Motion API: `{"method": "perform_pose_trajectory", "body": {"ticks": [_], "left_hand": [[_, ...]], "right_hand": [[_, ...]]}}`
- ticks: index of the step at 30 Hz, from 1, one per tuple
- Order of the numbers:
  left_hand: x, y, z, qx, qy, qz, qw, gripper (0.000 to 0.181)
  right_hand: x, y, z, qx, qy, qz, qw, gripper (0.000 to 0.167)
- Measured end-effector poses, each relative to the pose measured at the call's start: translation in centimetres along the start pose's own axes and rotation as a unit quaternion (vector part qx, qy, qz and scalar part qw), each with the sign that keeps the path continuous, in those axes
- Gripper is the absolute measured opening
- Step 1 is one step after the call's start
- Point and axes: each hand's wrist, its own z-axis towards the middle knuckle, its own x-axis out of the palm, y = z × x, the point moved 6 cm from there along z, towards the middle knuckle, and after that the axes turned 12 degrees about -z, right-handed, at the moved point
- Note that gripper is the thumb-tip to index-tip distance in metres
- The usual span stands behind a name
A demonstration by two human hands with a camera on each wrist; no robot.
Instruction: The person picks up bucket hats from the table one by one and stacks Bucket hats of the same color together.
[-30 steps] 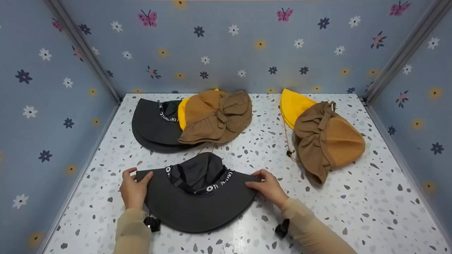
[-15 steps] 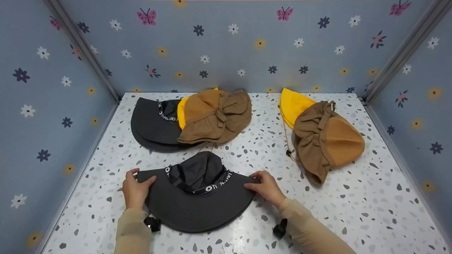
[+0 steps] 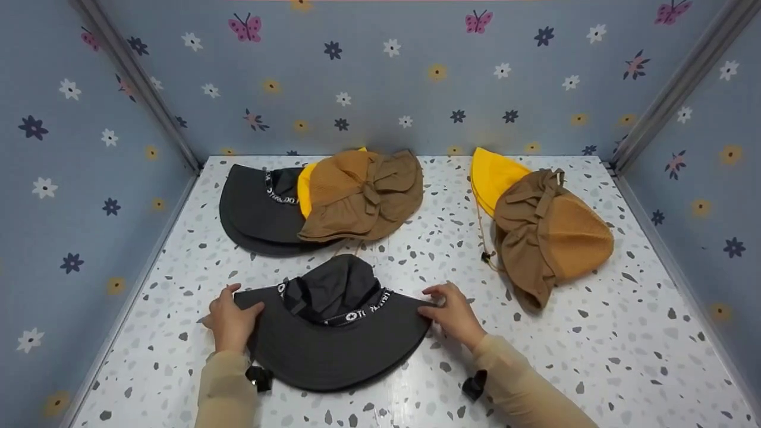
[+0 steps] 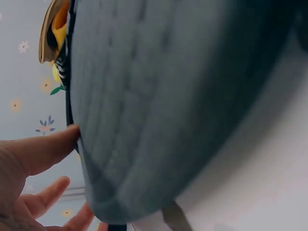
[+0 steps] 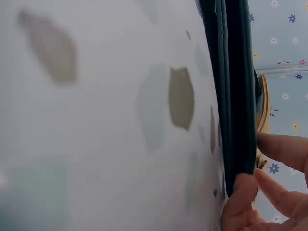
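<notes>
Dark-grey wide-brimmed fabric hat [image 3: 339,351] sits near 7 o'clock on the speckled white bench [image 3: 624,356], left grip [image 3: 232,321] and right grip [image 3: 456,316] pinching its brim at 9 and 3, so imo keep both ends level.

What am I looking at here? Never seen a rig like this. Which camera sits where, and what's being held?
No robot: these are a person's bare hands. The widest picture comes from a head-worn camera looking forward and down; the two close-ups come from one camera on each wrist, beside that hand's work.

The left hand and right hand hold opposite ends of the brim of a dark hat. The left wrist view is mostly brim; the right one shows the brim edge-on.

On the speckled surface, farther back, a brown hat overlaps another dark hat. To the right lies a second brown hat. Something yellow shows from under each brown hat.
</notes>
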Motion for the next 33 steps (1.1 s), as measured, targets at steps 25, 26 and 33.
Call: {"method": "perform_pose_trajectory", "body": {"ticks": [25,26,33], "left_hand": [[4.6,-7.6,-2.6,0.085,0.083,-0.183,0.9758,0.044],[4.9,-7.7,-2.7,0.081,0.088,-0.195,0.9735,0.044],[7.2,-8.9,-3.7,0.06,0.122,-0.247,0.9595,0.042]], "right_hand": [[-13.4,-6.8,-1.7,0.113,-0.287,0.207,0.9286,0.042],[-13.5,-7.3,-1.8,0.125,-0.291,0.221,0.9225,0.044],[-14.2,-10.6,-2.5,0.224,-0.28,0.325,0.8754,0.072]]}}
